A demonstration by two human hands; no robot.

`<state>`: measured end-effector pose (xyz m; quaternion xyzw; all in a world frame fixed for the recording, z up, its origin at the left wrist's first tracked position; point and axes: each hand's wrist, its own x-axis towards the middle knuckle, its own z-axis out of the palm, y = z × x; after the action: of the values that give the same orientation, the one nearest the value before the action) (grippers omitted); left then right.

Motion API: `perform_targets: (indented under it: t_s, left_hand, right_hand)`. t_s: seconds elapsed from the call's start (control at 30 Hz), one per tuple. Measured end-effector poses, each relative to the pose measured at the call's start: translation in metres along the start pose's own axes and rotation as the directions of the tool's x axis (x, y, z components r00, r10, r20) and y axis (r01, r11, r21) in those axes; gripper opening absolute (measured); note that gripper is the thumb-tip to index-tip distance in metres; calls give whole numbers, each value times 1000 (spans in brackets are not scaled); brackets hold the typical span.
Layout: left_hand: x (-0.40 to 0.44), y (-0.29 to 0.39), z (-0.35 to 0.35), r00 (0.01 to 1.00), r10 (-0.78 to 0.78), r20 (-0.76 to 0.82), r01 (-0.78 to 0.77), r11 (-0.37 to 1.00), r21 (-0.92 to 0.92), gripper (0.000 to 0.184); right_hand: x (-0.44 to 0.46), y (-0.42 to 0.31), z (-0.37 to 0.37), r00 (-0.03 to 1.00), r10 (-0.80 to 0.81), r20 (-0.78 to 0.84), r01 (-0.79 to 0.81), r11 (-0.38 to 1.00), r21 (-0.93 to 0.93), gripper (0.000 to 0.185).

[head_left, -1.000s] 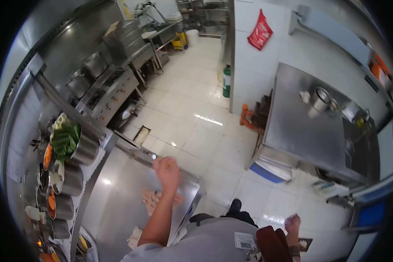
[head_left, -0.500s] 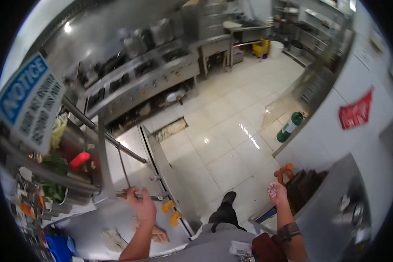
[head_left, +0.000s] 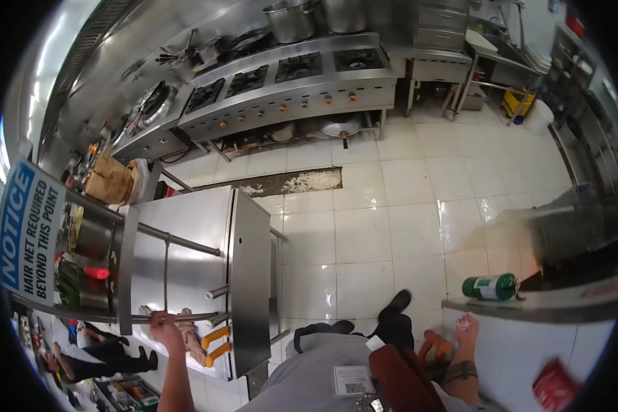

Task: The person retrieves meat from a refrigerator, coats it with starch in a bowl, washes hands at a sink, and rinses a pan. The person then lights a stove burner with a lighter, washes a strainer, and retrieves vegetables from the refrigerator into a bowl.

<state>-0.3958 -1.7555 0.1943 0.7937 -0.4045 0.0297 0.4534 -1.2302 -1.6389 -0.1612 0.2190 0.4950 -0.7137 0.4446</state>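
My left hand (head_left: 166, 328) is closed at the metal rail (head_left: 199, 317) over the steel counter, beside the lower end of a thin brownish rod (head_left: 166, 275). Just right of it, two orange-yellow handles (head_left: 218, 346) stick out at the counter's edge, next to a crumpled tan cloth (head_left: 192, 340). Held low on the right, my right hand (head_left: 465, 332) has its fingers curled round a small, crumpled, whitish-pink wad (head_left: 467, 320). What the wad is made of cannot be made out. An orange object (head_left: 436, 347) lies left of this hand, partly hidden.
A stove (head_left: 288, 99) with pots lines the far wall. Pale floor tiles (head_left: 364, 233) stretch ahead, with a broken strip (head_left: 302, 182). A green cylinder (head_left: 489, 287) lies on a ledge at right. A notice sign (head_left: 29, 233) hangs at left; people (head_left: 96, 353) stand beyond.
My view has turned left and levelled, bringing the stove into sharper view and people into sight at lower left. My left hand stays at the rail; my right hand still holds the wad.
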Motion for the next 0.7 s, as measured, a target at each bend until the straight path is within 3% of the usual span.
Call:
perform_targets:
  t_s: [0.1,0.17,0.2,0.23,0.27,0.3,0.33,0.37,0.4,0.43,0.47,0.53,0.6,0.63,0.7]
  left_hand:
    - [4,-5,6,993,-121,-11,121,992,-46,6]
    - [1,12,13,991,-123,-56,130,982,138,2]
    - [4,-9,6,999,-52,-14,53,970,238,5]
    - [-13,12,23,986,-50,-162,105,928,357,13]
    - [-28,33,48,964,47,-263,82,885,458,14]
    - [-51,54,82,953,156,-260,2,854,520,15]
    - [-75,76,123,956,228,-185,-94,835,543,16]
    - [-104,98,171,968,248,-24,-199,826,528,17]
    - [-137,121,221,954,235,187,-297,832,469,18]
    - [-171,144,268,885,170,433,-354,850,390,19]
    - [-204,164,311,748,71,660,-371,870,326,20]
    - [-256,203,381,338,-148,929,-337,903,266,22]
    - [-281,236,440,14,-252,968,-336,910,242,24]
    - [-284,253,474,-90,-268,959,-340,914,223,25]
    - [-270,289,551,-165,-230,959,-376,914,154,27]
  right_hand:
    - [67,-47,77,1000,-29,-4,29,998,-48,3]
    - [126,-76,129,959,121,255,-85,985,-147,6]
    - [144,-87,161,948,157,275,-117,981,-158,6]
    - [164,-96,196,959,185,216,-150,974,-171,7]
    - [182,-106,231,967,207,149,-181,968,-172,8]
    - [206,-111,261,958,185,218,-152,975,-160,9]
    - [226,-122,285,952,155,265,-120,982,-143,10]
    - [234,-138,310,887,151,437,-101,986,-135,8]
    - [245,-153,337,904,150,401,-99,985,-144,7]
    - [257,-169,362,919,148,365,-98,983,-153,7]
    - [274,-191,382,916,165,366,-89,972,-217,6]
    - [308,-245,405,921,171,351,-69,956,-284,6]
    - [331,-294,429,960,101,262,9,922,-386,6]
    - [348,-317,434,966,84,245,17,923,-383,6]
    - [381,-375,432,989,15,147,38,933,-357,5]
